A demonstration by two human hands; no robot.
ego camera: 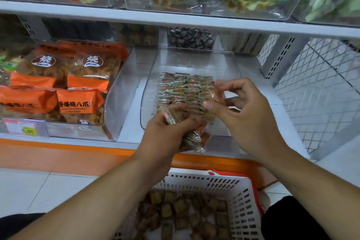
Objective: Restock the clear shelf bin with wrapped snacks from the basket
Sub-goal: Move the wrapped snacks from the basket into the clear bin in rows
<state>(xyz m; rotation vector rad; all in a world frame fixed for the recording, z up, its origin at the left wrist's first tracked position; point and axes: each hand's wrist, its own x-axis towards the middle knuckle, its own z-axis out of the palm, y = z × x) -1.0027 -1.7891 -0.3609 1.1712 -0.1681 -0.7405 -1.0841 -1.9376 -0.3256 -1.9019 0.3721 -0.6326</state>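
A clear shelf bin [194, 60] stands on the lower shelf with neat rows of small wrapped snacks [181, 89] lying in it. My left hand [165, 128] grips a bundle of several wrapped snacks [192, 140] over the bin's front edge. My right hand [243, 109] pinches one clear-wrapped snack [217, 93] between thumb and fingers, just above the right end of the rows. Below, a white basket [224, 183] with a red rim holds many more brown wrapped snacks [183, 212].
Orange snack bags [78, 84] fill the bin to the left, with a price tag [25, 128] at its front. Green bags sit in bins on the upper shelf [175, 19]. A white mesh panel [321, 93] closes the shelf's right side. An orange base strip runs under the shelf.
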